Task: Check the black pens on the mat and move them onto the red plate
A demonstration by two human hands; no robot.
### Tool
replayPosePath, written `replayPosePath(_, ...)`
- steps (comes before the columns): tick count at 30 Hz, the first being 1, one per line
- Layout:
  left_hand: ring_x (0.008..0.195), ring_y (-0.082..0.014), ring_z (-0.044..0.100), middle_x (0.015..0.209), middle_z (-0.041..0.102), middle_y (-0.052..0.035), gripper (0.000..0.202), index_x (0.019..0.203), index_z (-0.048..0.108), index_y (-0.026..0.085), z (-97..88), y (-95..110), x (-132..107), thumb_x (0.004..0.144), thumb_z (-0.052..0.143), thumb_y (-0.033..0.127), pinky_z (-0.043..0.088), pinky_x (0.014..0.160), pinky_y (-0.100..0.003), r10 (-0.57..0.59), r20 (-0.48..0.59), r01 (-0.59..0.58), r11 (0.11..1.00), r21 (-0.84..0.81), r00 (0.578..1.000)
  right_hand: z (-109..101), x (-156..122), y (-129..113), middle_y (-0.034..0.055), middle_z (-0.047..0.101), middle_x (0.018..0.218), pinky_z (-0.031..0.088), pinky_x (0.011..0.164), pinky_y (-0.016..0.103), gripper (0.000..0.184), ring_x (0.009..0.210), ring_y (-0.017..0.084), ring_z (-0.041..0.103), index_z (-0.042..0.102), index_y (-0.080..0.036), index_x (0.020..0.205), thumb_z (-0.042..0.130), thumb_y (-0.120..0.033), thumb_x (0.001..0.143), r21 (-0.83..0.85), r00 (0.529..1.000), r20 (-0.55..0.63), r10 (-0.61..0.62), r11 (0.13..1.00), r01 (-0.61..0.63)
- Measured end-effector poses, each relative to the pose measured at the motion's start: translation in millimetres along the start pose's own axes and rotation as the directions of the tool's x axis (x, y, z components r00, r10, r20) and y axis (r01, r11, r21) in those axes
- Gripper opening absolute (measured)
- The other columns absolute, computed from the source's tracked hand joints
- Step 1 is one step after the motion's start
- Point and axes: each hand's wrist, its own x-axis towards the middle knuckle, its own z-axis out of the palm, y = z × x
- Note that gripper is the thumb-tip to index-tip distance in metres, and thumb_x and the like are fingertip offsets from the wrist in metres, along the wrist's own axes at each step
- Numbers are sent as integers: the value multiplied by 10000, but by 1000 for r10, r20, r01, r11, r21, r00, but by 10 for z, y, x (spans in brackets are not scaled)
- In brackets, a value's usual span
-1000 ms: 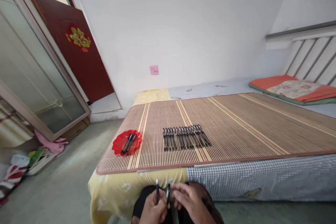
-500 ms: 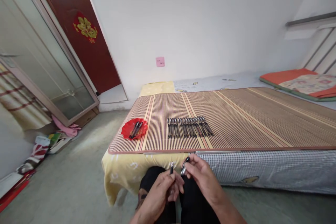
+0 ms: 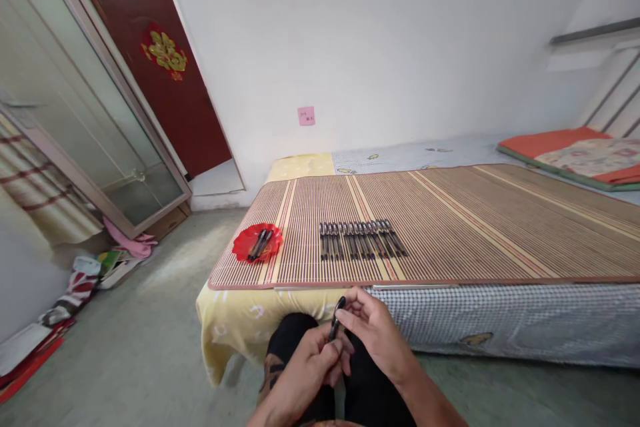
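Above my lap, a black pen point(image 3: 334, 327) is tilted upward between both hands, with its cap point(image 3: 341, 304) over the tip. My left hand point(image 3: 320, 357) is closed around the lower barrel, most of which the fingers hide. Thumb and fingers of my right hand point(image 3: 370, 320) pinch the cap at the upper end. Beyond the hands, a row of several capped black pens point(image 3: 363, 240) lies side by side on the striped mat point(image 3: 450, 233). Left of the row sits a red scalloped plate point(image 3: 241, 245) with a few pens point(image 3: 261, 245) in it.
The mat covers a bed with a yellow and checked sheet point(image 3: 460, 320) hanging over its front edge. A folded orange quilt point(image 3: 560, 145) lies at the far right. A pink note point(image 3: 306, 116) is on the wall. Clothes and papers point(image 3: 85, 287) lie on the floor at left.
My right hand has moved left and brought the cap onto the pen's bare tip, which stood exposed before. My left hand still grips the barrel.
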Motion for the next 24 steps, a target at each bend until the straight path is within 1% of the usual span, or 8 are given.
replayPosePath(3,425,-47,306,597,549,44,220,837,579,175,-4,-4,55,801,702,354,220,422,-199,-11,-37,10,1000,-27,999,28,-17,34,-12,621,755,484,675,277,299,700,157,589,621,-211,860,724,-491,860,3,999,43,19,1000,-19)
replayPosePath(9,365,-23,257,582,566,74,369,869,500,207,-36,-79,149,717,794,371,182,357,-170,-83,-125,63,986,-155,989,63,-9,214,-2,624,754,491,665,284,362,707,172,608,607,-209,842,726,-550,838,-27,1000,6,29,999,-29)
replayPosePath(12,370,-41,389,632,628,31,464,889,510,195,-81,-168,143,719,799,515,275,375,-171,-98,-122,74,980,-187,988,38,9,420,12,648,750,504,662,297,425,705,188,630,618,-204,820,746,-609,796,-3,997,-53,59,998,-59)
replayPosePath(15,412,-102,552,671,688,-27,532,906,524,184,-129,-342,97,757,717,657,407,432,-210,-154,-75,140,977,-162,985,-30,38,642,-13,588,620,449,546,280,503,565,162,557,618,-204,762,756,-686,730,-16,981,-152,119,992,-123)
replayPosePath(18,406,-132,582,632,705,-54,525,868,532,182,-224,-511,73,777,654,685,409,446,-230,-193,-78,185,977,-103,978,-149,51,812,5,620,611,460,516,288,567,536,175,572,667,-196,830,724,-746,706,-40,966,-197,165,984,-176)
replayPosePath(21,441,-177,619,616,720,-87,454,806,539,191,-513,-507,156,782,630,635,401,455,-252,-113,-280,151,982,118,953,-338,6,993,92,754,834,574,645,346,608,709,247,710,705,-202,1020,662,-749,760,-137,964,-219,153,973,-186)
replayPosePath(22,460,-186,626,604,715,-86,411,773,548,192,-674,-455,214,791,625,596,412,466,-261,-39,-397,146,959,242,917,-415,-27,1078,110,769,884,595,706,361,583,773,263,735,709,-205,1027,641,-734,791,-193,965,-234,121,967,-168)
replayPosePath(24,552,-179,645,631,713,-62,295,744,575,185,-1079,-296,364,802,663,460,468,558,-272,68,-535,146,926,347,842,-567,-117,1293,124,781,908,613,776,363,512,867,283,758,723,-209,987,608,-687,846,-320,967,-253,33,940,-116)
